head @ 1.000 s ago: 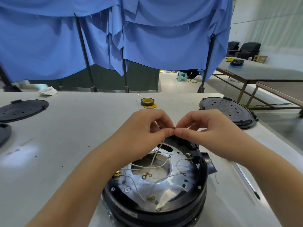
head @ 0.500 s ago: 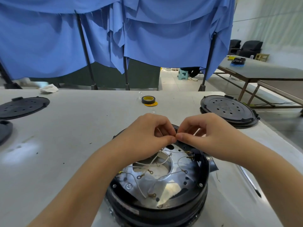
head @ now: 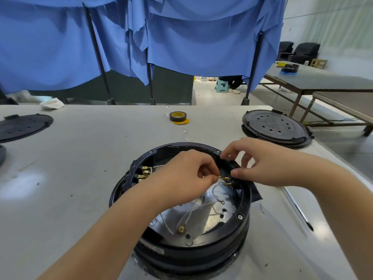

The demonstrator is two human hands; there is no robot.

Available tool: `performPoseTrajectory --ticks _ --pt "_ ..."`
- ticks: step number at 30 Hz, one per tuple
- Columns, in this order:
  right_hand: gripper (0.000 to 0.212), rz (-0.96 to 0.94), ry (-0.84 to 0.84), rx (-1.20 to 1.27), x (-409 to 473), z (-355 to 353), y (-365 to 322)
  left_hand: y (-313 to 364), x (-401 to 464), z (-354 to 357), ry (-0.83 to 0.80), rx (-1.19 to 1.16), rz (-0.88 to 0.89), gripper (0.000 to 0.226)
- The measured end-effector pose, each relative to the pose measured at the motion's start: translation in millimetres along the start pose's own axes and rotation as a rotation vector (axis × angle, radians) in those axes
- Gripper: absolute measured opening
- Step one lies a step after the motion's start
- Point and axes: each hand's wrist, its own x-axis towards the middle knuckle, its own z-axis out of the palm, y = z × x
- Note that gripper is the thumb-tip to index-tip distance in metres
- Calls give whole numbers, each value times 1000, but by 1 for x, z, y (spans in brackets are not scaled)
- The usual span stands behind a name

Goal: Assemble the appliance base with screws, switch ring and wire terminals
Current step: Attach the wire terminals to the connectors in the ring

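Observation:
The round black appliance base (head: 201,251) sits upside down on the grey table, its silver inner plate (head: 203,219) exposed with white wires and brass ring terminals (head: 181,229). My left hand (head: 185,178) pinches a brass wire terminal (head: 222,178) at the right inner side of the base. Against the black rim beside that terminal rests my right hand (head: 260,164), thumb on the switch part and fingers curled over the rim. More brass terminals (head: 144,172) sit in a black block at the left inner wall.
A black and yellow tape roll (head: 178,117) lies behind the base. Black perforated lids lie at the right (head: 276,128) and far left (head: 24,126). A thin screwdriver (head: 298,209) lies on the table to the right. Blue curtains hang behind; another table (head: 323,81) stands far right.
Both hands have dropped from above the base down to its right inner rim, carrying the wire terminal to the switch. My view has tilted so the whole base shows.

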Motion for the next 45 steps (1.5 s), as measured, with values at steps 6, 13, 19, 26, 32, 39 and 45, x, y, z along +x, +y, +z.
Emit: performPoseTrajectory --ticks 6,13,19,26,32,39,45 --pt "57 36 -120 -27 -7 -7 -2 2 -2 1 11 -6 11 10" --pt "25 70 -176 28 -8 -10 -1 8 -5 2 -28 -24 35 8" --pt "13 76 -103 53 -4 -5 -3 14 0 -2 -60 17 15 11" --pt "9 59 -100 83 -7 -5 -5 22 12 2 -44 38 -9 9" --pt "11 34 -113 102 -7 -5 -6 19 11 2 -37 -32 -52 7" --pt "12 38 -114 91 -8 -5 -7 20 12 3 -68 -36 -51 11" --pt "13 43 -130 52 -8 -5 -8 18 12 5 -56 -1 -45 11"
